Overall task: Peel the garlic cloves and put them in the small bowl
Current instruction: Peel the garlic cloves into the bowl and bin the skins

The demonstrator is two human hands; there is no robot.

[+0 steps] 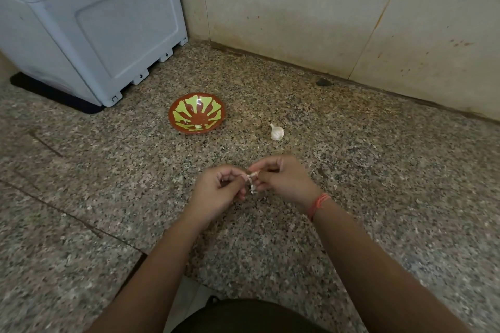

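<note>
A small garlic clove (253,176) is pinched between my left hand (220,189) and my right hand (282,180), a little above the speckled granite counter (378,170). A scrap of pale skin (253,189) hangs below the clove. The small red-brown bowl (173,113) with a green pattern sits beyond my hands to the left, and a peeled clove (198,126) lies inside near its front wall. A whole garlic bulb (276,132) rests on the counter to the right of the bowl.
A large grey plastic appliance (89,21) on a black mat (54,97) stands at the back left. A beige tiled wall (297,8) runs along the back. A counter seam crosses the left side. An orange thread band circles my right wrist.
</note>
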